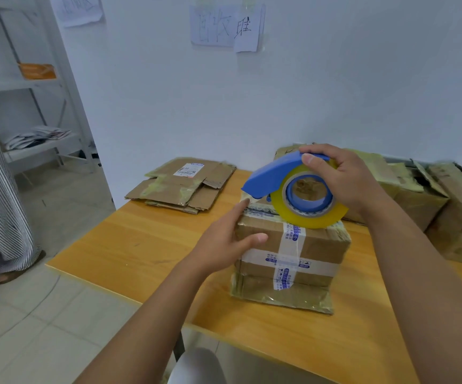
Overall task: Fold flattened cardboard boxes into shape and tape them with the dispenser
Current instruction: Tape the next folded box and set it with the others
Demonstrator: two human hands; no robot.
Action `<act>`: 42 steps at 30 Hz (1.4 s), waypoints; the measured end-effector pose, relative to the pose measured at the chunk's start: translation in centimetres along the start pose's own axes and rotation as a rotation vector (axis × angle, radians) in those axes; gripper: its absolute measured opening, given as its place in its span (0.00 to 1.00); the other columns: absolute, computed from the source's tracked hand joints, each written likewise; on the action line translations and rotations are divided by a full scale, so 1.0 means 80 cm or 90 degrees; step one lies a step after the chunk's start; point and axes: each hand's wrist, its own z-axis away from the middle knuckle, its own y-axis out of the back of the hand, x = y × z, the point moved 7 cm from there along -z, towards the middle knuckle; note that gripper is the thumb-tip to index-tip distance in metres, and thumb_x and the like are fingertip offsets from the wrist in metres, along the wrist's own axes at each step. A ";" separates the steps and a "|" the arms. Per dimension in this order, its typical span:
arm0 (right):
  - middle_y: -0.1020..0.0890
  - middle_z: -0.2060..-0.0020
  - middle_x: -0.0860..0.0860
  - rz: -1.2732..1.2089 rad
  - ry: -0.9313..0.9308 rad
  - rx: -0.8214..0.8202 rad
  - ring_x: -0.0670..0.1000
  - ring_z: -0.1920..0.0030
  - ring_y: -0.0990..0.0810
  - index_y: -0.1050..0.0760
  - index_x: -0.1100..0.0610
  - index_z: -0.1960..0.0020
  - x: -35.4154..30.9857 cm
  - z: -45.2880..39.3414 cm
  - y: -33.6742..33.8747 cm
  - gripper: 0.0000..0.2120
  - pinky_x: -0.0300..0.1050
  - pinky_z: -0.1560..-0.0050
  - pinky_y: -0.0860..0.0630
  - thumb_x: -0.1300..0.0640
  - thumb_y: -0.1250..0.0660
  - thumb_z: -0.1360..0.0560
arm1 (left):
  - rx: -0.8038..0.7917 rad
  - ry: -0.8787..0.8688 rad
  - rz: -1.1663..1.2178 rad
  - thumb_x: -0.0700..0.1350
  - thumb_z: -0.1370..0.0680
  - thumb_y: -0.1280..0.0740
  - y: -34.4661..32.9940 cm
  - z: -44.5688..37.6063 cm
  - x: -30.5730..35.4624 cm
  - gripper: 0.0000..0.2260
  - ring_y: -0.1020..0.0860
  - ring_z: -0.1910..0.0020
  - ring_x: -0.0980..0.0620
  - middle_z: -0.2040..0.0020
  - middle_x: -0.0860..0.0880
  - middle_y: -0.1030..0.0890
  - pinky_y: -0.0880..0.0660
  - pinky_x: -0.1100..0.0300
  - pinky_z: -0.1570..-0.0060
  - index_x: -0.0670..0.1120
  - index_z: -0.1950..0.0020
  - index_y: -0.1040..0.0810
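A formed cardboard box [307,273] with old white-and-blue printed tape stands on the wooden table [141,245]. My right hand [346,178] grips a blue tape dispenser [274,173] with a yellowish tape roll [321,217]. The roll rests on the box top and the dispenser's nose points left at the top's far left corner. My left hand [230,242] lies against the box's left side, fingers straight along its upper edge, thumb on the front face.
A stack of flattened cardboard boxes [182,187] lies at the table's far left corner. Several formed taped boxes [446,206] crowd the right end by the wall. A person in striped clothing [0,195] stands at the left, near metal shelves [30,84].
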 end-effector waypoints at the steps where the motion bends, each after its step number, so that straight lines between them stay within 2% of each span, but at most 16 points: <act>1: 0.19 0.44 0.41 0.000 -0.003 0.001 0.44 0.42 0.21 0.20 0.44 0.40 -0.001 0.000 0.001 0.10 0.49 0.39 0.23 0.46 0.34 0.20 | 0.020 -0.016 -0.018 0.60 0.24 0.31 -0.001 -0.002 0.003 0.36 0.29 0.36 0.61 0.32 0.59 0.29 0.28 0.59 0.38 0.55 0.20 0.42; 3: 0.19 0.44 0.43 0.016 -0.005 0.001 0.46 0.43 0.21 0.20 0.45 0.39 -0.004 0.000 0.001 0.12 0.51 0.38 0.23 0.45 0.34 0.20 | 0.032 -0.031 -0.011 0.57 0.24 0.30 0.001 -0.011 -0.001 0.35 0.28 0.35 0.58 0.30 0.55 0.28 0.27 0.58 0.39 0.54 0.21 0.41; 6: 0.20 0.45 0.41 0.040 -0.018 -0.019 0.46 0.43 0.22 0.20 0.42 0.41 -0.011 -0.006 0.003 0.10 0.48 0.38 0.24 0.44 0.32 0.22 | -0.007 -0.018 -0.038 0.54 0.22 0.30 0.006 -0.035 -0.006 0.32 0.27 0.38 0.57 0.30 0.53 0.27 0.28 0.60 0.44 0.54 0.21 0.40; 10: 0.19 0.42 0.39 0.018 -0.068 -0.063 0.44 0.41 0.21 0.20 0.39 0.41 0.005 -0.017 0.013 0.14 0.51 0.36 0.24 0.38 0.30 0.25 | -0.066 -0.005 -0.004 0.53 0.21 0.31 0.003 -0.055 -0.007 0.32 0.27 0.38 0.57 0.33 0.56 0.28 0.29 0.69 0.49 0.56 0.21 0.42; 13: 0.20 0.39 0.40 -0.027 -0.083 -0.068 0.45 0.37 0.22 0.21 0.38 0.39 0.021 -0.012 0.018 0.15 0.55 0.34 0.25 0.37 0.33 0.24 | -0.087 0.027 0.013 0.57 0.23 0.31 -0.003 -0.060 -0.011 0.34 0.28 0.34 0.56 0.28 0.55 0.30 0.28 0.65 0.44 0.56 0.21 0.42; 16: 0.21 0.37 0.40 -0.051 -0.082 -0.081 0.47 0.36 0.23 0.22 0.37 0.38 0.024 -0.010 0.013 0.18 0.57 0.33 0.26 0.33 0.36 0.25 | 0.015 -0.026 -0.142 0.70 0.29 0.32 0.003 -0.062 0.011 0.40 0.39 0.26 0.57 0.21 0.58 0.43 0.34 0.57 0.34 0.54 0.22 0.38; 18: 0.21 0.37 0.40 -0.057 -0.073 -0.091 0.47 0.35 0.24 0.22 0.36 0.38 0.021 -0.011 0.010 0.21 0.57 0.32 0.27 0.30 0.37 0.27 | 0.062 -0.085 -0.164 0.72 0.30 0.33 -0.001 -0.060 0.033 0.39 0.30 0.33 0.58 0.29 0.59 0.31 0.28 0.60 0.41 0.55 0.25 0.36; 20: 0.21 0.37 0.40 -0.045 -0.058 -0.086 0.45 0.35 0.24 0.22 0.39 0.37 0.019 -0.013 0.011 0.18 0.54 0.31 0.27 0.34 0.36 0.24 | 0.064 -0.072 -0.141 0.71 0.31 0.32 -0.011 -0.058 0.039 0.36 0.25 0.43 0.60 0.38 0.60 0.25 0.26 0.63 0.52 0.57 0.28 0.35; 24: 0.21 0.39 0.40 -0.005 -0.040 -0.095 0.43 0.37 0.25 0.20 0.43 0.38 0.010 -0.020 0.014 0.14 0.42 0.36 0.28 0.42 0.36 0.20 | 0.061 -0.024 -0.164 0.74 0.34 0.33 -0.012 -0.061 0.030 0.37 0.24 0.47 0.60 0.41 0.61 0.23 0.22 0.56 0.52 0.58 0.30 0.34; 28: 0.20 0.43 0.37 0.019 -0.029 -0.146 0.41 0.40 0.24 0.19 0.44 0.39 0.006 -0.020 0.030 0.12 0.41 0.36 0.28 0.45 0.34 0.21 | 0.039 -0.022 -0.199 0.78 0.34 0.38 -0.011 -0.061 0.030 0.37 0.22 0.48 0.59 0.41 0.61 0.22 0.20 0.52 0.54 0.62 0.30 0.35; 31: 0.21 0.45 0.33 0.024 -0.019 -0.156 0.38 0.42 0.23 0.19 0.43 0.41 0.011 -0.009 0.056 0.09 0.38 0.40 0.28 0.49 0.33 0.20 | 0.017 -0.030 -0.212 0.78 0.32 0.41 -0.011 -0.061 0.029 0.36 0.21 0.48 0.58 0.42 0.59 0.22 0.20 0.54 0.56 0.58 0.30 0.33; 33: 0.22 0.45 0.32 0.010 -0.024 -0.150 0.37 0.43 0.23 0.19 0.40 0.44 0.020 0.001 0.073 0.08 0.37 0.43 0.27 0.50 0.33 0.20 | 0.003 -0.035 -0.250 0.78 0.31 0.45 -0.013 -0.063 0.026 0.40 0.24 0.38 0.54 0.32 0.56 0.25 0.21 0.54 0.49 0.56 0.25 0.35; 35: 0.21 0.44 0.34 -0.013 -0.034 -0.129 0.38 0.44 0.22 0.19 0.40 0.43 0.029 0.011 0.083 0.09 0.36 0.46 0.26 0.50 0.33 0.20 | -0.008 -0.040 -0.298 0.78 0.30 0.47 -0.016 -0.064 0.026 0.42 0.32 0.28 0.52 0.23 0.55 0.35 0.26 0.49 0.37 0.56 0.22 0.38; 38: 0.20 0.46 0.35 -0.045 -0.042 -0.093 0.36 0.47 0.21 0.19 0.43 0.42 0.034 0.021 0.084 0.09 0.29 0.52 0.25 0.50 0.33 0.20 | -0.020 -0.036 -0.360 0.76 0.26 0.47 -0.019 -0.063 0.029 0.37 0.41 0.23 0.53 0.20 0.56 0.42 0.35 0.47 0.29 0.62 0.21 0.43; 40: 0.20 0.48 0.34 -0.036 -0.035 -0.086 0.31 0.51 0.22 0.19 0.44 0.42 0.029 0.022 0.081 0.09 0.24 0.55 0.27 0.51 0.33 0.20 | -0.024 -0.044 -0.410 0.73 0.23 0.47 -0.021 -0.062 0.032 0.32 0.42 0.22 0.52 0.20 0.56 0.42 0.41 0.48 0.27 0.62 0.22 0.41; 42: 0.21 0.48 0.34 -0.022 -0.033 -0.095 0.29 0.52 0.23 0.19 0.45 0.41 0.024 0.019 0.078 0.09 0.22 0.56 0.29 0.51 0.33 0.20 | -0.021 -0.062 -0.460 0.73 0.23 0.49 -0.023 -0.063 0.040 0.32 0.46 0.21 0.52 0.20 0.54 0.42 0.48 0.48 0.24 0.61 0.23 0.38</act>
